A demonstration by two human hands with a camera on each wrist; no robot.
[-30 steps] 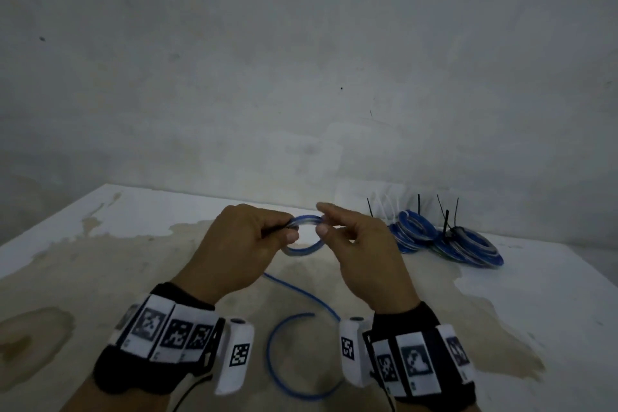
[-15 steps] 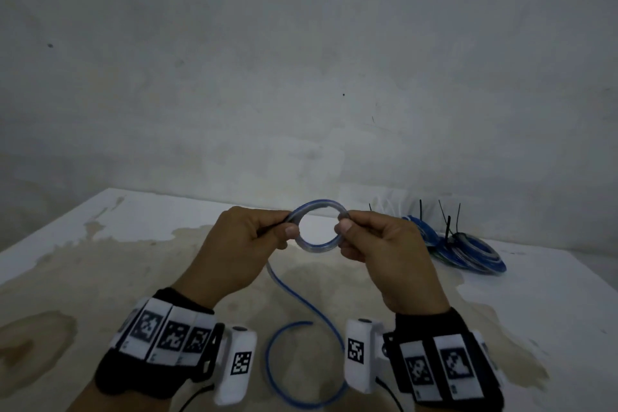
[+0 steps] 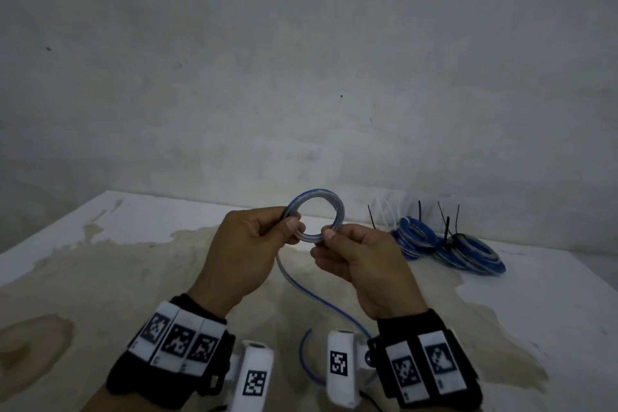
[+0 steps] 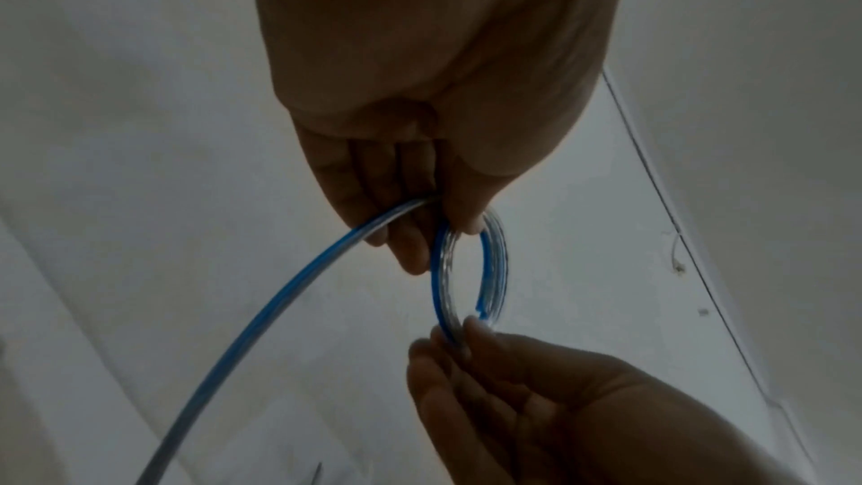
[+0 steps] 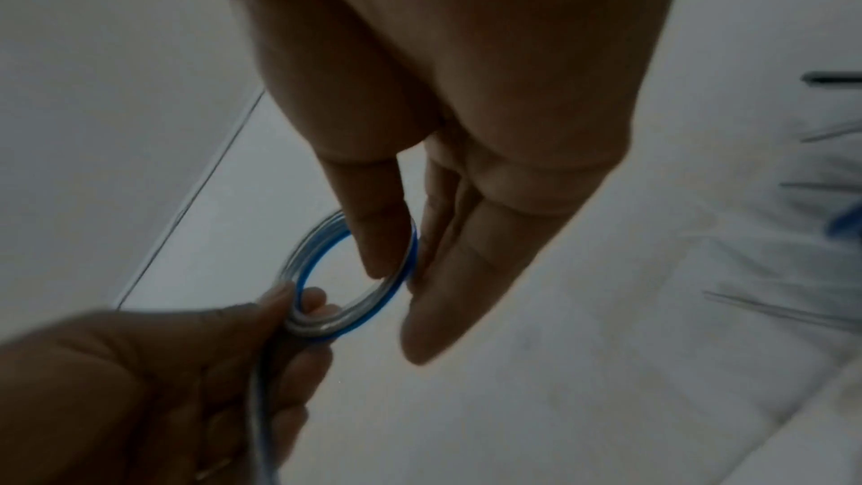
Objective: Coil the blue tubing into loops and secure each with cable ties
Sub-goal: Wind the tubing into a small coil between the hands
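Note:
A small coil of blue tubing (image 3: 329, 202) stands upright in the air above the table, held between both hands. My left hand (image 3: 264, 237) pinches its left side between thumb and fingers. My right hand (image 3: 341, 241) pinches its lower right side. The free length of tubing (image 3: 321, 299) trails from the left hand down to the table and curls between my wrists. In the left wrist view the coil (image 4: 471, 271) hangs under the left fingers (image 4: 406, 235), with the tail (image 4: 298, 294) running off left. In the right wrist view the thumb (image 5: 378, 231) and fingers clamp the coil (image 5: 326, 323).
Several finished blue coils (image 3: 448, 244) bound with black cable ties (image 3: 446, 231) lie at the back right of the stained white table (image 3: 133, 261). Pale loose ties (image 3: 384, 214) lie behind them by the wall.
The coil has been raised and turned from lying nearly flat between the hands to standing upright, facing me. Both hands keep their hold; more tail has been drawn up.

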